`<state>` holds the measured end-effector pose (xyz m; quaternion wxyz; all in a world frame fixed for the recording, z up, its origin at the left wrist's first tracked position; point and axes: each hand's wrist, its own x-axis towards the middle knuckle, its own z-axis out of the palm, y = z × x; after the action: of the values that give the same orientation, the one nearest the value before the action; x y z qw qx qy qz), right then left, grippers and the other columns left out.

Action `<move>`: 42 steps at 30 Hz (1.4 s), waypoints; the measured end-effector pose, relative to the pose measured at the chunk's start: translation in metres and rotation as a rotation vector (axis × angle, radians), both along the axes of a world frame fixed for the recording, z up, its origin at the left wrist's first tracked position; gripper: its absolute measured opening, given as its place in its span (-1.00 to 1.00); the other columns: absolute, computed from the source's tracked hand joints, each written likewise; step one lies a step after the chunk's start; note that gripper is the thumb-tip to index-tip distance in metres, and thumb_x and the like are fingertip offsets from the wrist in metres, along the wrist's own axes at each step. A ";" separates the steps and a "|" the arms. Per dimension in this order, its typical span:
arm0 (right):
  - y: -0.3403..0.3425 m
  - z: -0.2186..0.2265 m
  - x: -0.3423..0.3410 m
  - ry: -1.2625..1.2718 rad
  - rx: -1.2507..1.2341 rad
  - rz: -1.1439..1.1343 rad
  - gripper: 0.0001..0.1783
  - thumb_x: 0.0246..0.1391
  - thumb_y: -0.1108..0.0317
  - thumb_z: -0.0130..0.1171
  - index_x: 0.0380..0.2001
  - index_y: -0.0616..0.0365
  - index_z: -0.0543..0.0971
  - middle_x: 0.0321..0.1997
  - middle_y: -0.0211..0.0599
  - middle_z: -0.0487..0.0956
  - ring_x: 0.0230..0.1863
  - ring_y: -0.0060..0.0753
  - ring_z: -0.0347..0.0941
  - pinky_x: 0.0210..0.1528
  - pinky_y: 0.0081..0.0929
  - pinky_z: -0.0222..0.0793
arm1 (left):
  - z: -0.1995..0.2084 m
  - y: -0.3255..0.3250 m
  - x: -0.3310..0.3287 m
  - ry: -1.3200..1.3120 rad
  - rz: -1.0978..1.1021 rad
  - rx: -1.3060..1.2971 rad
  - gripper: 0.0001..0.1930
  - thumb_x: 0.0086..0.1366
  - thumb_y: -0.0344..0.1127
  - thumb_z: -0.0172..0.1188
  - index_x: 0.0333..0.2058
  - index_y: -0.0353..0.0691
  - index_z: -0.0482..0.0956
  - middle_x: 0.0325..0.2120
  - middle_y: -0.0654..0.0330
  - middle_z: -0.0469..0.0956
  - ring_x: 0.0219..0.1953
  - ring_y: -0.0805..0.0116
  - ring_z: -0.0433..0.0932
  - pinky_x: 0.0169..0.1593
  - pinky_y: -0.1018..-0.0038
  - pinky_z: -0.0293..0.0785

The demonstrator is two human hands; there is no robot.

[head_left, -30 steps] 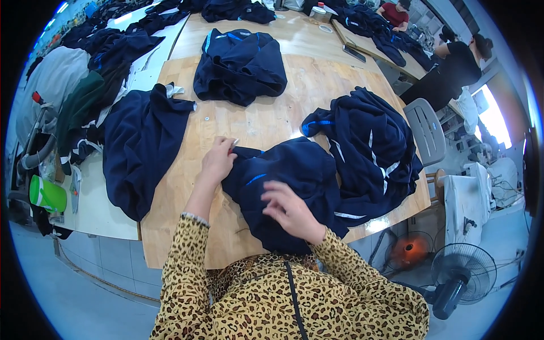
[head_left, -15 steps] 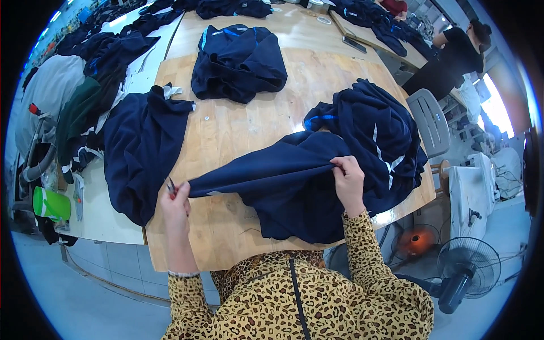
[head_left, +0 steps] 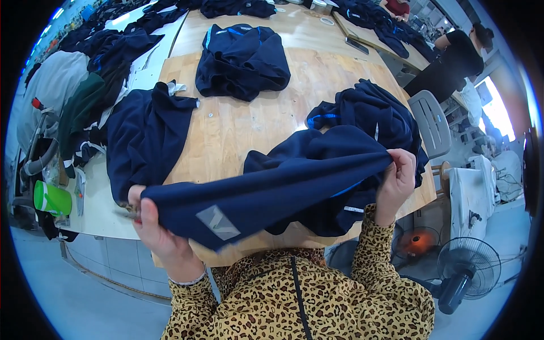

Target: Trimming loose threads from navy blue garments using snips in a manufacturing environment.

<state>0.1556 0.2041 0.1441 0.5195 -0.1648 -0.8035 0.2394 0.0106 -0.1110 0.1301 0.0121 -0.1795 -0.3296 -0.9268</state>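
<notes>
Navy fabric pulled taut — the dark blue garment is lifted off the wooden table and stretched between both hands, likely so a seam or edge shows flat. Left hand is clenched on the end near a grey patch; right hand pinches the bunched far end. Behind it sits a heap of navy clothes — another folded pile lies farther back, a flat garment left, a green cup beside it.
</notes>
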 end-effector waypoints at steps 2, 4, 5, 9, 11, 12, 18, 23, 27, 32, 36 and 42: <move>0.005 0.001 -0.002 -0.095 0.028 -0.046 -0.83 -0.01 0.69 0.00 -0.34 0.29 0.52 -0.32 -0.24 0.46 -0.38 -0.47 0.43 -0.33 -0.60 0.35 | 0.011 0.028 -0.001 -0.462 0.269 -0.359 -0.90 0.26 -0.33 0.14 -0.41 -0.19 0.45 -0.63 0.34 0.43 -0.76 0.70 0.22 -0.67 0.77 0.16; 0.020 -0.021 -0.011 -0.287 -0.079 -0.017 -0.84 -0.02 0.65 0.05 -0.33 0.27 0.52 -0.31 -0.19 0.46 -0.36 -0.37 0.46 -0.30 -0.53 0.38 | -0.051 0.030 -0.029 -0.403 -0.016 -0.483 -0.88 0.20 -0.26 0.22 -0.36 -0.13 0.51 -0.67 0.47 0.38 -0.75 0.70 0.23 -0.69 0.73 0.05; 0.035 -0.047 -0.014 -0.377 0.087 0.006 -0.84 -0.04 0.62 0.09 -0.32 0.26 0.52 -0.28 -0.12 0.47 -0.33 -0.20 0.46 -0.24 -0.44 0.39 | -0.068 0.041 -0.033 -0.501 -0.119 -0.587 -0.87 0.20 -0.26 0.22 -0.36 -0.13 0.51 -0.71 0.48 0.33 -0.77 0.69 0.22 -0.70 0.72 0.02; -0.017 -0.081 -0.013 -0.476 -0.010 0.247 -0.75 -0.12 0.48 0.24 -0.28 0.21 0.54 -0.19 -0.13 0.48 -0.10 -0.08 0.41 -0.03 -0.35 0.33 | -0.155 0.040 -0.042 -0.664 -0.233 -0.685 -0.79 0.25 -0.27 0.15 -0.19 -0.21 0.48 -0.61 0.32 0.43 -0.73 0.62 0.33 -0.74 0.71 0.11; -0.043 -0.100 -0.002 -0.671 0.077 0.361 -0.65 -0.17 0.40 0.30 -0.21 0.08 0.55 -0.02 -0.21 0.43 0.12 -0.12 0.27 0.19 -0.14 0.07 | -0.163 0.034 -0.039 -0.698 -0.226 -0.699 -0.78 0.25 -0.28 0.14 -0.16 -0.22 0.48 -0.54 0.27 0.49 -0.69 0.62 0.37 -0.74 0.72 0.13; -0.050 -0.104 0.002 -0.780 0.144 0.386 -0.61 -0.20 0.38 0.31 -0.19 0.03 0.55 0.03 -0.24 0.40 0.19 -0.15 0.21 0.25 -0.05 -0.04 | -0.162 0.031 -0.037 -0.699 -0.219 -0.678 -0.77 0.26 -0.30 0.13 -0.14 -0.23 0.48 -0.47 0.23 0.51 -0.65 0.61 0.41 -0.73 0.73 0.14; -0.019 -0.140 0.010 -0.912 0.251 0.322 -0.56 -0.25 0.43 0.29 -0.17 -0.06 0.55 0.08 -0.29 0.37 0.27 -0.15 0.12 0.28 0.11 -0.19 | -0.165 0.002 -0.015 -0.637 -0.278 -0.774 -0.81 0.22 -0.37 0.15 -0.18 -0.23 0.50 -0.41 0.23 0.56 -0.57 0.61 0.47 -0.69 0.74 0.17; -0.040 -0.121 -0.001 -0.758 0.229 0.260 -0.64 -0.19 0.45 0.28 -0.21 0.06 0.55 -0.05 -0.25 0.44 0.21 -0.10 0.18 0.27 0.00 -0.07 | -0.158 0.012 0.018 -0.603 -0.394 -0.972 -0.81 0.13 -0.40 0.25 -0.27 -0.23 0.50 -0.58 0.33 0.47 -0.58 0.61 0.47 -0.69 0.73 0.18; -0.079 -0.104 -0.008 -0.580 -0.185 0.526 -0.65 -0.14 0.45 0.29 -0.19 0.16 0.54 -0.22 -0.24 0.49 -0.19 -0.35 0.43 -0.14 -0.42 0.37 | -0.156 0.025 0.022 -0.529 -0.346 -0.955 -0.84 0.11 -0.44 0.26 -0.32 -0.22 0.50 -0.55 0.32 0.48 -0.55 0.58 0.48 -0.62 0.72 0.25; -0.133 -0.128 -0.015 -0.690 -0.634 0.639 -0.43 -0.18 0.24 0.40 -0.10 0.31 0.47 -0.31 -0.25 0.51 -0.40 -0.57 0.44 -0.36 -0.63 0.38 | -0.141 0.061 0.028 -0.180 -0.439 -0.894 -0.87 0.09 -0.51 0.23 -0.35 -0.28 0.51 -0.49 0.29 0.51 -0.44 0.56 0.47 -0.32 0.64 0.43; -0.113 -0.137 -0.029 -0.551 -1.296 0.688 -0.82 0.15 0.32 0.09 -0.28 0.21 0.54 -0.38 -0.52 0.56 -0.40 -0.79 0.36 -0.35 -0.71 0.29 | -0.116 0.076 0.022 -0.174 -0.489 -0.873 -0.86 0.18 -0.47 0.17 -0.26 -0.31 0.55 -0.42 0.29 0.57 -0.38 0.59 0.48 -0.25 0.64 0.41; -0.086 -0.108 -0.023 -0.285 -2.011 0.651 -0.66 0.26 0.14 -0.14 -0.17 0.14 0.51 -0.27 -0.44 0.59 -0.31 -0.56 0.49 -0.16 -0.53 0.38 | -0.135 0.040 0.008 -0.164 -0.269 -1.071 -0.79 0.13 -0.44 0.22 -0.22 -0.31 0.55 -0.40 0.31 0.51 -0.40 0.60 0.38 -0.27 0.65 0.35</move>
<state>0.1327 0.1183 0.0362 -0.0429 -0.3217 -0.2954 0.8986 0.0183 -0.0714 -0.0049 -0.2246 -0.1285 -0.7286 -0.6342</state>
